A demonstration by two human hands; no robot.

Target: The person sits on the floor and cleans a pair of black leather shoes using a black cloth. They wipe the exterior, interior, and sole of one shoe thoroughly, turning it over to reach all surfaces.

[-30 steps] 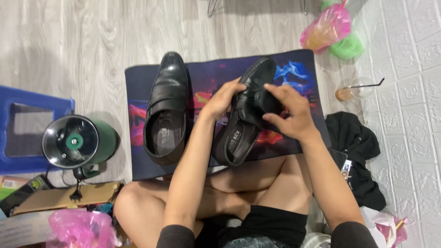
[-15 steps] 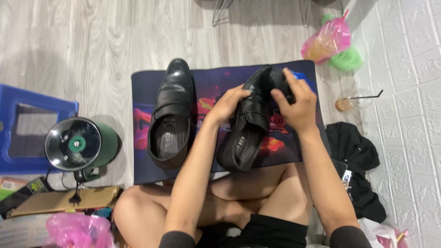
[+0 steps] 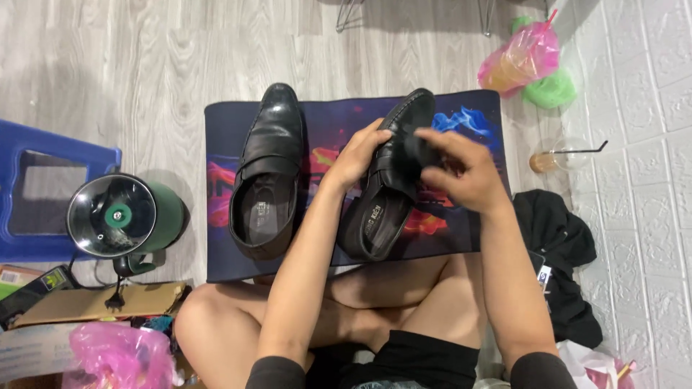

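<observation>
The left hand (image 3: 358,153) grips a black leather loafer (image 3: 389,184) over the colourful mat's (image 3: 331,119) right half. The right hand (image 3: 465,173) pinches a dark cloth (image 3: 420,150) against it.

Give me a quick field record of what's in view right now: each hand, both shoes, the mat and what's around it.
left hand: left hand grips the side of the black leather loafer, tilted up off the mat
right hand: right hand presses a small dark cloth pad on that shoe's upper
other shoe: second black leather loafer lies flat on the mat, untouched
mat: dark rectangular mat with a colourful print on the grey wood floor
left of mat: small green fan, blue plastic stool
right of mat: plastic cup with straw, black garment
</observation>
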